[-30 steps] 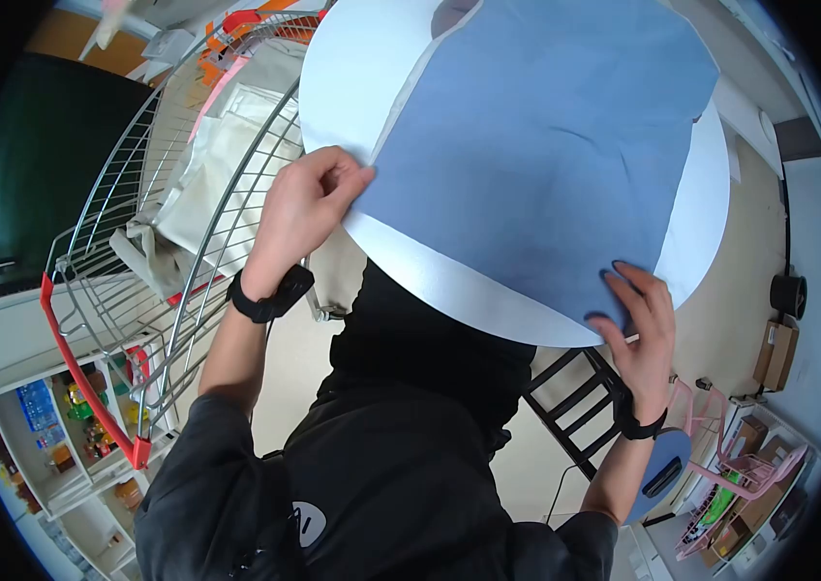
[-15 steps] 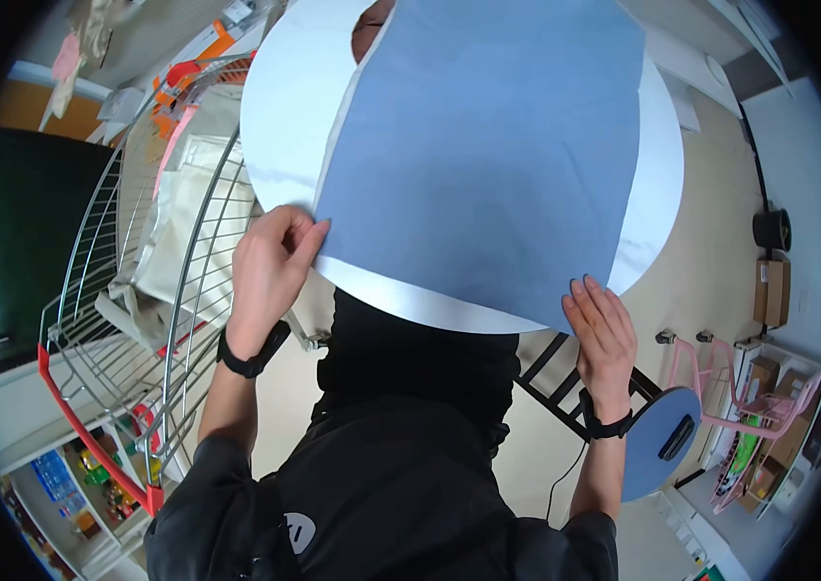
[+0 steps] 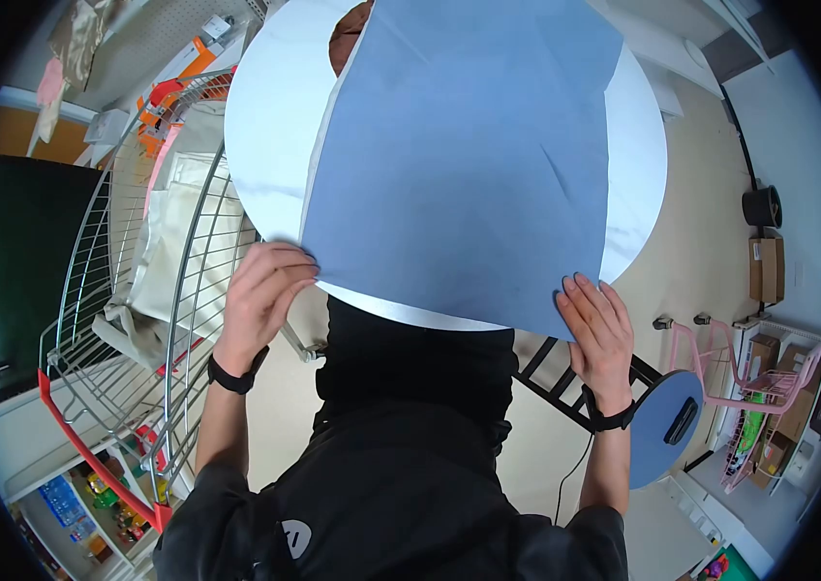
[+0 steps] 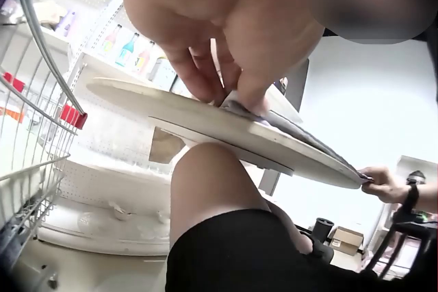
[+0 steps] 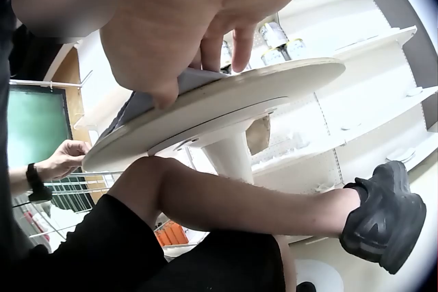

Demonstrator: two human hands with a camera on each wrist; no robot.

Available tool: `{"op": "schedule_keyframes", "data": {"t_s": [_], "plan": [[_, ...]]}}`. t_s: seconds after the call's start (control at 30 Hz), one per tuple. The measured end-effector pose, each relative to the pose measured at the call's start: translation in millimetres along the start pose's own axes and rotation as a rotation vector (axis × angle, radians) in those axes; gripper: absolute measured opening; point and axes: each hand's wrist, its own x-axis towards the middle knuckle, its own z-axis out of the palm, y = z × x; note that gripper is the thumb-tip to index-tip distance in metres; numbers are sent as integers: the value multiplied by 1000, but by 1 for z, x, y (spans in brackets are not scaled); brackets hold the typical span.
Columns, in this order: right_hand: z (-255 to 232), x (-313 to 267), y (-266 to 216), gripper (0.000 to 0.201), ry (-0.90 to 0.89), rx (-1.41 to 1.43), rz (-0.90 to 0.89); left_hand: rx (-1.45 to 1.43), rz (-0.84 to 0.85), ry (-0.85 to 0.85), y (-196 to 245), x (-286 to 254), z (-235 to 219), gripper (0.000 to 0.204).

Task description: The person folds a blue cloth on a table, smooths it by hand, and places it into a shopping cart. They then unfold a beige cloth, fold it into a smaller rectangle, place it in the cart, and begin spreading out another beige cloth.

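A large blue cloth (image 3: pixel 459 174) with a pale left edge lies spread over a round white table (image 3: pixel 270 136). A few creases run across its right part. My left hand (image 3: pixel 256 295) pinches the near left corner, thumb against fingertips, at the table's rim. In the left wrist view a fold of the cloth (image 4: pixel 239 108) shows between those fingers. At the near right corner, which hangs slightly past the rim, my right hand (image 3: pixel 599 329) holds the cloth, fingers laid on top and thumb near its edge. The cloth's far end runs out of the head view.
A wire shopping cart (image 3: pixel 183 281) with pale fabric (image 3: pixel 183 218) inside stands close at the left. A brown patch (image 3: pixel 345 39) shows on the table beyond the cloth. Right of my body is a blue round stool (image 3: pixel 657 426), with a pink rack (image 3: pixel 744 397) farther off. My knee (image 4: pixel 209 162) is under the tabletop.
The view has shifted, so table and cloth sit farther left. Both hands have drawn the cloth's near edge toward my body, and my right fingers have straightened at its corner.
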Motion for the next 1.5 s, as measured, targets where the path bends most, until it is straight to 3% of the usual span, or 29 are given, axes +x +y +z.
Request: {"op": "schedule_keyframes", "data": {"t_s": [0.1,0.2,0.33,0.47,0.57,0.67,0.77,0.83,0.9,1.03,1.1,1.17,1.27,1.37,1.5], "plan": [[2,1,2,49,-1,17,-6,-26,-86,-18,-1,-2,-5,15],[-1,-1,1,48,-8,14,-5,61,10,13,7,-6,-13,15],[-4,-10,-1,47,-17,-20,3,329,284,211,8,-29,-18,24],[-2,-10,-4,46,-20,-33,-5,439,205,-9,2,-35,-12,25],[-4,-7,-8,44,-21,-38,-22,411,115,-22,0,-28,-10,22],[-12,1,-13,45,-33,-20,-53,258,-11,-170,18,13,-31,21],[-24,15,-18,49,-22,45,-96,77,-20,55,3,41,-39,18],[-40,34,-13,50,-2,90,-146,6,-249,103,2,80,-46,19],[-63,75,-14,41,93,121,-181,-107,-426,133,-9,120,-41,28],[-88,187,-23,26,92,253,-230,10,-395,-79,-40,135,-20,35],[-75,249,-26,23,95,216,-314,0,-491,-81,-23,129,-17,37],[-50,312,-24,25,95,116,-398,79,-476,-49,-21,119,-9,41],[-16,406,-16,29,-18,-58,-307,45,-583,-114,-27,117,-6,43],[26,478,8,33,-123,-183,-198,52,-587,-116,-35,118,-3,43],[62,520,34,37,-265,-200,-25,56,-561,-131,-52,117,6,48]]}}
